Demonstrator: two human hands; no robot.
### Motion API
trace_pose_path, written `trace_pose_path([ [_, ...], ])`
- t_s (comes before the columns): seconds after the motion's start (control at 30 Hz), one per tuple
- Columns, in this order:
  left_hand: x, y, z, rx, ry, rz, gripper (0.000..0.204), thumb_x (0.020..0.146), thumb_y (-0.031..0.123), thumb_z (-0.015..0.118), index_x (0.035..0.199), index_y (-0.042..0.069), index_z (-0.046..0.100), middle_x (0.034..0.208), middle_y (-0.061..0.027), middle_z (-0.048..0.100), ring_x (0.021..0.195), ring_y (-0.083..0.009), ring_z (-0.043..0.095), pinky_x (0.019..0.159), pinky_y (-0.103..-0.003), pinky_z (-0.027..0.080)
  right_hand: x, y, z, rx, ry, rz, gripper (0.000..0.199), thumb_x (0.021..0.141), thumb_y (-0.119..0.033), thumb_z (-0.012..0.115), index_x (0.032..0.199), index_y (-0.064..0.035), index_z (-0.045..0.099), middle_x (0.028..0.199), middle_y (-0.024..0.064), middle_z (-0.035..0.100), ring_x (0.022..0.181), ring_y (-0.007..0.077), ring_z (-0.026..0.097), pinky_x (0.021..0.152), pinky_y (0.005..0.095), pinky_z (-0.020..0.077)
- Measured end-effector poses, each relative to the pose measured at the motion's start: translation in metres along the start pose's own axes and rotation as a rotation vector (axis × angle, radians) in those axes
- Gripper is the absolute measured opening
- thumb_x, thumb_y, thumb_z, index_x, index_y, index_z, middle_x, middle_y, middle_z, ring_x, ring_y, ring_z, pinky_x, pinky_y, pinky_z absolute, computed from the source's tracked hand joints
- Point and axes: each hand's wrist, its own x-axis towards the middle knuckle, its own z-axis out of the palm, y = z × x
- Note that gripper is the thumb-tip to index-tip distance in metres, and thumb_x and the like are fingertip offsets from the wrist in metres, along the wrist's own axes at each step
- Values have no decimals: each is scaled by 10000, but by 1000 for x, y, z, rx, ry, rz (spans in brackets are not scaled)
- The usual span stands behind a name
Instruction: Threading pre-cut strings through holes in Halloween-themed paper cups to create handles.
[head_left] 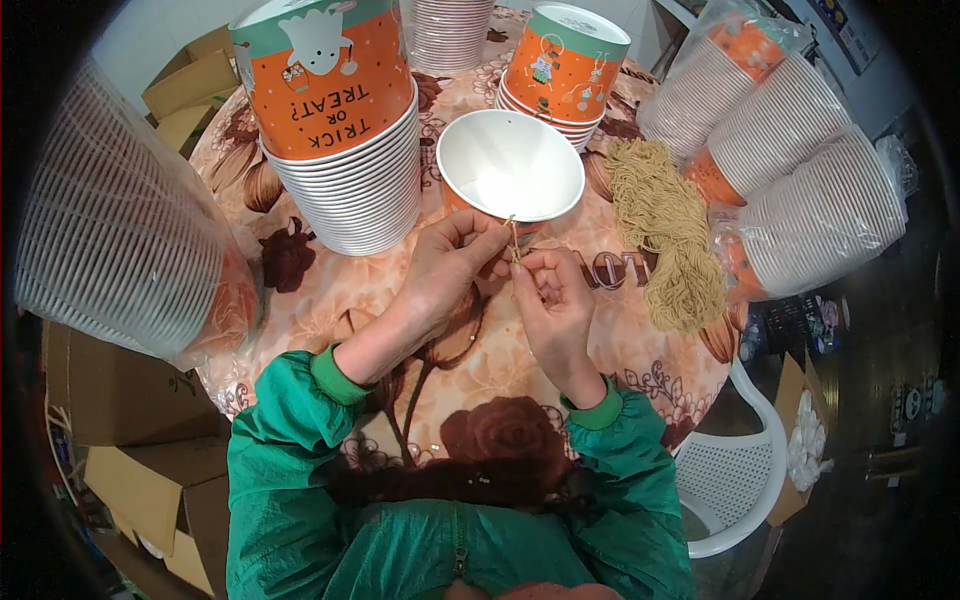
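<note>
In front of me an open paper bucket (480, 150), white inside and orange outside, tips its mouth toward me. At its near rim I pinch a short piece of thin tan cord (515, 240). My left hand (450, 262) has thumb and forefinger closed on the cord's upper part, right by the rim. Just below and to the right, my right hand (558, 302) is closed on its lower part, fingertips together. Whether the cord passes through the bucket wall is hidden by my fingers. A loose skein of tan cord (668, 235) lies to the right of both hands.
Upside-down nested orange-and-green buckets (340, 180) stand at the left, another stack (565, 70) behind. Bagged stacks flank the flowered tablecloth (500, 350), left (120, 220) and right (815, 215). A white plastic chair (735, 470) stands right; cardboard boxes (150, 480) sit lower left.
</note>
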Motion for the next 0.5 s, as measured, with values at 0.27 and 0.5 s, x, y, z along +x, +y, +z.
trace_pose_path([
  [0.27,1,-1,-2,-34,-32,-26,182,1074,204,635,1033,29,661,834,-12,697,690,-69,640,613,-210,515,0,-1,-1,-97,-47,-144,94,1014,40,630,1059,-22,577,765,-37,575,661,4,511,566,175,392],
  [0.5,0,-1,-4,-73,-37,-37,179,1087,198,607,1061,24,636,845,-43,715,697,-88,650,629,-225,533,0,-8,1,-20,-34,-113,109,1016,34,632,1085,-25,572,814,-24,606,688,14,553,590,177,457],
])
